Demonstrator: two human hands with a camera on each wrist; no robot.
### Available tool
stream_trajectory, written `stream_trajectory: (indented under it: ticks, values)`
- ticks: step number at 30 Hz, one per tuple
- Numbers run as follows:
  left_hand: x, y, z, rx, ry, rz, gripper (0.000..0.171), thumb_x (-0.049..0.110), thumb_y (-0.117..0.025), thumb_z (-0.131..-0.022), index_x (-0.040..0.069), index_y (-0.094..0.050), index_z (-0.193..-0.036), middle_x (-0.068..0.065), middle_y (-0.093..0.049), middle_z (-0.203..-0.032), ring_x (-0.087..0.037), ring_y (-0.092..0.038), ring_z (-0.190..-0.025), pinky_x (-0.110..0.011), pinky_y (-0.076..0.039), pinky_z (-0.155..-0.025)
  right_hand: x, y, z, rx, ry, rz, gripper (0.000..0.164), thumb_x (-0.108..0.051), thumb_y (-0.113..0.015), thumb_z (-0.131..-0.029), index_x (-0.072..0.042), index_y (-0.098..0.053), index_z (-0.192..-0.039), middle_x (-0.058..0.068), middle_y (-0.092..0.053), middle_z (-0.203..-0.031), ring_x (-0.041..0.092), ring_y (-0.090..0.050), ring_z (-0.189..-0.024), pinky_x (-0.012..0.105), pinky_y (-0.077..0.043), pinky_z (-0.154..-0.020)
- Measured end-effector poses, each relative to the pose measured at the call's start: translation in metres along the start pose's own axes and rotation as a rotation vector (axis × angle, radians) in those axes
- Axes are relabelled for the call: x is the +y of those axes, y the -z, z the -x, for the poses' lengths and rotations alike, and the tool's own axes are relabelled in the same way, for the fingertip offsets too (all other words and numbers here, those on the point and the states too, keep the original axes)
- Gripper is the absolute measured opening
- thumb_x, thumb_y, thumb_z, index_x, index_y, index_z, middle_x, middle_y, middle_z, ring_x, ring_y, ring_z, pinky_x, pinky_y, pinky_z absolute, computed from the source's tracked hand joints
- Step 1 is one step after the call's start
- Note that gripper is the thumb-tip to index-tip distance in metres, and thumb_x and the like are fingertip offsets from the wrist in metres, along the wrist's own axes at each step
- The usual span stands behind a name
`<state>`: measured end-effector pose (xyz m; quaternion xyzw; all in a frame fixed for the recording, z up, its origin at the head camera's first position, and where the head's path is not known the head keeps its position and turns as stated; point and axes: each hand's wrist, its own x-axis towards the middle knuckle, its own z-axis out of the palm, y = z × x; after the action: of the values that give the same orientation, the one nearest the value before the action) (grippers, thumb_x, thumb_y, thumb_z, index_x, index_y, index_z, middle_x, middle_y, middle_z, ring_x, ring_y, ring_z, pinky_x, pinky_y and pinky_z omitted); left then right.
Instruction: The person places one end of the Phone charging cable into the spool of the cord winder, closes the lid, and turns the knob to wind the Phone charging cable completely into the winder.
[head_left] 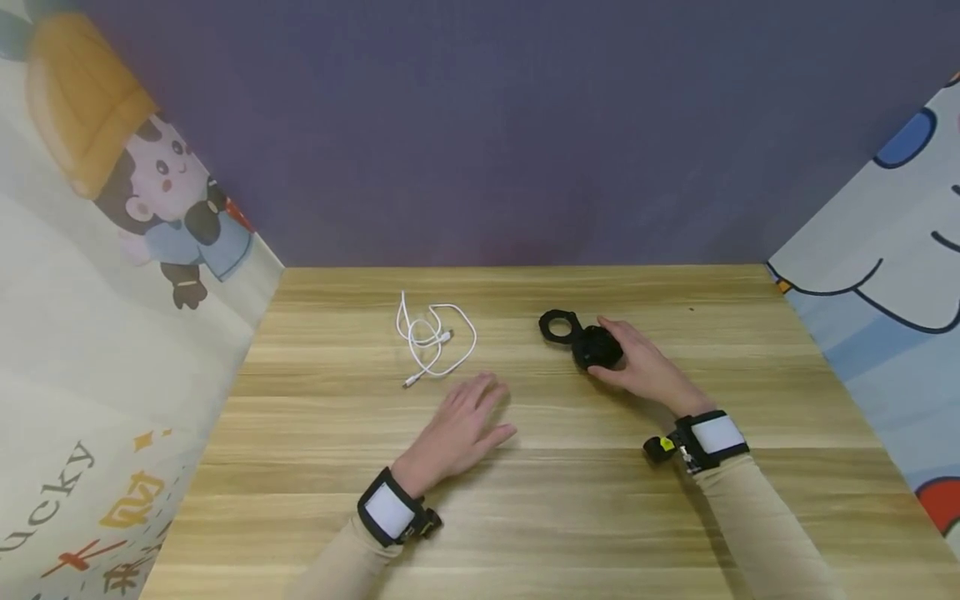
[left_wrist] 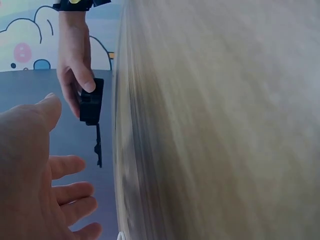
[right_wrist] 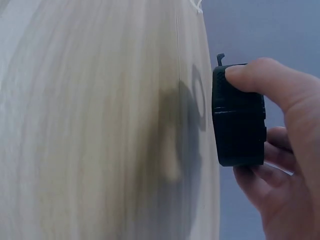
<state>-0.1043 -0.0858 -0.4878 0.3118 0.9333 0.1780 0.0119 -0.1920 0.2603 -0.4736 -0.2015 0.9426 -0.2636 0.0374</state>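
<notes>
My right hand (head_left: pixel 647 364) grips a small black box-like device (head_left: pixel 597 348) with a flat black ring (head_left: pixel 558 327) sticking out from its side. In the right wrist view the thumb lies on one side of the black body (right_wrist: pixel 239 125), with fingers on the other; its shadow falls apart from it on the wood, so it appears lifted a little. My left hand (head_left: pixel 459 433) holds nothing, fingers spread and relaxed over the table. Just beyond its fingertips lies a loosely looped white cable (head_left: pixel 442 372) with a plug at its end.
The wood-grain table (head_left: pixel 570 517) runs back to a plain dark purple-grey panel (head_left: pixel 510 133). Cartoon-printed sheets flank it, one on the left (head_left: pixel 90 350) and one on the right (head_left: pixel 847 242). A small dark speck (head_left: pixel 691 309) marks the far right of the tabletop.
</notes>
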Motion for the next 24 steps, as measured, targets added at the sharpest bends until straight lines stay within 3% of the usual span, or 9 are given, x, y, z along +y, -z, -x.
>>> stream_trajectory:
  ticks: [4,7,9,12,15,18,24]
  values:
    - [0.001,0.0,-0.001,-0.002,-0.005,0.009,0.068,0.054,-0.047,-0.106,0.006,-0.043,-0.154,-0.022,-0.035,-0.163,-0.036,-0.032,-0.152,-0.056,-0.028,-0.123,-0.007,0.0,0.002,0.005,0.01,0.015,0.092,-0.039,-0.078,-0.093,-0.001,-0.029,-0.161,0.029,-0.04,-0.155,0.022,-0.065,-0.08,0.058,-0.054,-0.09]
    - [0.0,-0.002,-0.002,-0.004,-0.004,0.02,0.068,0.053,-0.048,-0.106,0.006,-0.043,-0.154,-0.022,-0.035,-0.162,-0.036,-0.032,-0.152,-0.055,-0.028,-0.123,-0.013,0.0,0.003,0.009,0.023,0.027,0.092,-0.04,-0.078,-0.093,-0.002,-0.029,-0.161,0.028,-0.041,-0.154,0.015,-0.061,-0.073,0.056,-0.055,-0.089]
    - [-0.001,-0.004,-0.004,-0.011,-0.001,0.025,0.069,0.053,-0.049,-0.106,0.006,-0.042,-0.155,-0.022,-0.035,-0.163,-0.035,-0.031,-0.152,-0.055,-0.027,-0.124,-0.017,-0.001,0.004,0.021,0.032,0.035,0.092,-0.04,-0.078,-0.092,-0.002,-0.03,-0.161,0.028,-0.042,-0.153,0.022,-0.064,-0.082,0.058,-0.055,-0.091]
    - [-0.002,-0.006,-0.005,-0.009,0.004,0.037,0.07,0.054,-0.05,-0.105,0.006,-0.04,-0.156,-0.022,-0.034,-0.163,-0.035,-0.032,-0.152,-0.055,-0.027,-0.124,-0.023,-0.002,0.005,0.035,0.053,0.043,0.092,-0.039,-0.078,-0.092,-0.001,-0.03,-0.16,0.028,-0.041,-0.154,0.038,-0.065,-0.108,0.061,-0.052,-0.099]
    - [-0.002,-0.007,-0.007,-0.003,0.001,0.044,0.073,0.054,-0.051,-0.105,0.005,-0.039,-0.157,-0.022,-0.035,-0.163,-0.035,-0.033,-0.152,-0.055,-0.028,-0.124,-0.03,-0.004,0.007,0.035,0.061,0.045,0.092,-0.039,-0.078,-0.092,-0.001,-0.029,-0.16,0.029,-0.038,-0.157,0.049,-0.047,-0.136,0.065,-0.044,-0.108]
    - [-0.002,-0.007,-0.009,0.009,-0.007,0.045,0.073,0.054,-0.053,-0.104,0.005,-0.039,-0.157,-0.023,-0.036,-0.162,-0.035,-0.034,-0.151,-0.054,-0.029,-0.123,-0.037,-0.006,0.009,0.029,0.061,0.044,0.092,-0.039,-0.078,-0.092,-0.002,-0.029,-0.161,0.029,-0.036,-0.159,0.05,-0.04,-0.142,0.066,-0.039,-0.112]
    - [-0.001,-0.008,-0.011,0.016,-0.008,0.049,0.074,0.054,-0.056,-0.103,0.004,-0.04,-0.156,-0.023,-0.037,-0.161,-0.035,-0.035,-0.15,-0.054,-0.03,-0.123,-0.047,-0.011,0.012,0.036,0.09,0.025,0.093,-0.036,-0.08,-0.091,-0.001,-0.029,-0.16,0.028,-0.038,-0.158,0.048,-0.041,-0.142,0.064,-0.038,-0.113]
